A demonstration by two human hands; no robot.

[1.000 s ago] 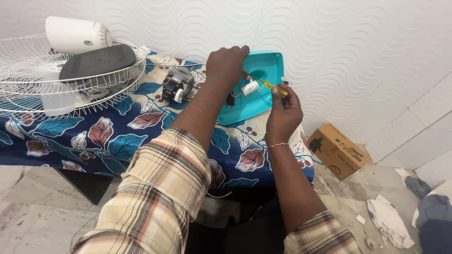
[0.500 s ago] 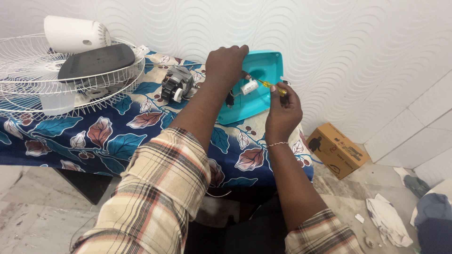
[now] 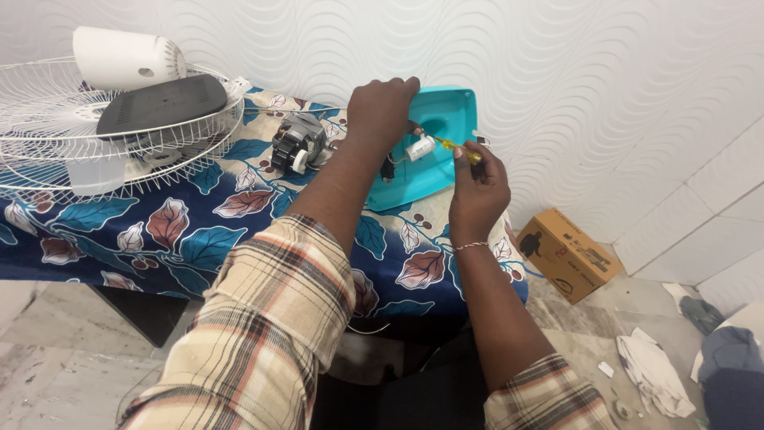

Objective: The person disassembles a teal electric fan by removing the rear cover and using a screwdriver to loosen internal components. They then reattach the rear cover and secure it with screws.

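Grey, marbled floor tiles lie nearest you, with a crumpled white rag (image 3: 649, 373) and a brown cardboard box (image 3: 567, 254) on them to your right, near the tiled base of the wall. Above the floor, your desk (image 3: 199, 239) is draped in a blue cloth printed with large leaves in white, brown and teal.

Both your forearms come out of rolled plaid sleeves and reach forward over the cloth. Your right hand (image 3: 477, 191) is raised at the desk's right end, a thin bracelet at the wrist, its fingers pinching a small yellow-handled screwdriver (image 3: 455, 147) whose tip points left into the teal plastic housing (image 3: 446, 151). Your left hand (image 3: 383, 107) reaches further, palm down, fingers curled over the housing's upper left rim and holding it. That housing lies on the desk's far right corner, against the wall, open side up, with a small white cylindrical capacitor (image 3: 420, 148) and dark wires inside it, between your two hands.

Just left of the housing sits a bare fan motor (image 3: 296, 146), metal and grey. Further left, a white wire fan guard (image 3: 87, 151) rests on the cloth, carrying a dark flat cover (image 3: 163, 103) and a white motor shell (image 3: 127, 60). Behind everything rises a white wall with a wavy raised pattern.
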